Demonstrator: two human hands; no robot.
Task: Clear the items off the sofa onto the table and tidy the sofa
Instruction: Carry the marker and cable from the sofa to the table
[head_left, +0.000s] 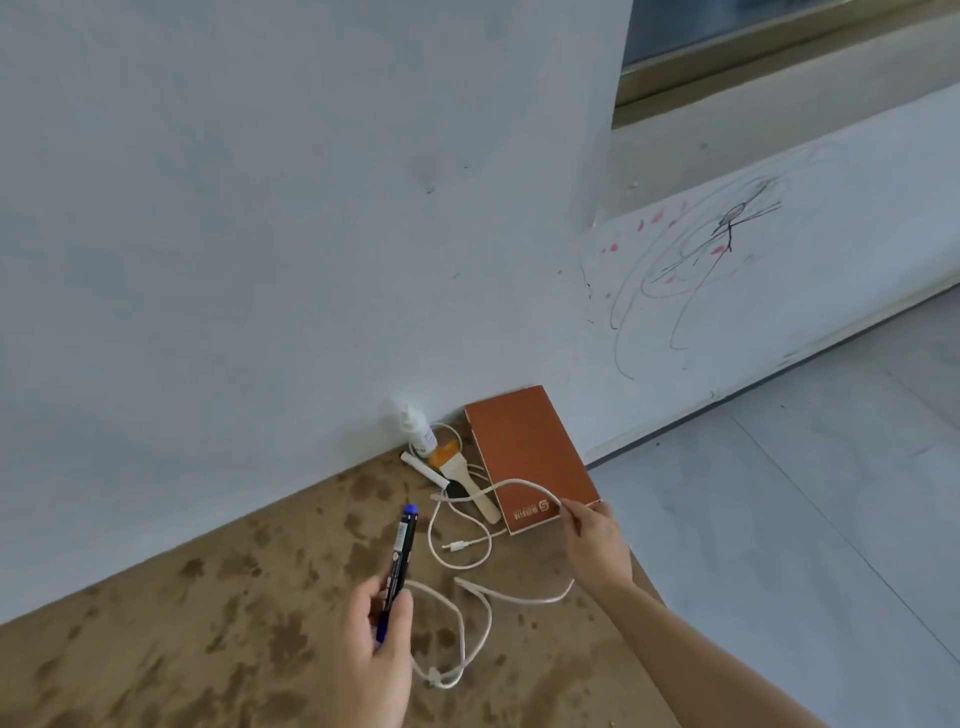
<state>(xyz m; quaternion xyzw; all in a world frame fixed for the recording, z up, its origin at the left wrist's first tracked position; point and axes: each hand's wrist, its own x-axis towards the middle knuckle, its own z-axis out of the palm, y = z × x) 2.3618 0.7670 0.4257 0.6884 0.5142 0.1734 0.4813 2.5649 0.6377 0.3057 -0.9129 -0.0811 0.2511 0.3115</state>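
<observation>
On the brown mottled table (234, 623) by the wall, my left hand (382, 654) holds a black marker with a blue cap (399, 558), tip pointing away. My right hand (595, 545) pinches a white charging cable (470, 530) whose loops trail over the table and across an orange-brown box (524, 452). A second white cable (467, 639) lies curled near my left hand. By the wall stand a small white bottle (418, 434), a brush with orange bristles and a pale handle (462, 480), and a white stick (423, 467).
A white wall (260, 234) rises right behind the table. To the right a low ledge carries pen scribbles (717, 260), and pale floor tiles (805, 493) spread beyond the table's right edge. A window frame (779, 47) sits at the top right.
</observation>
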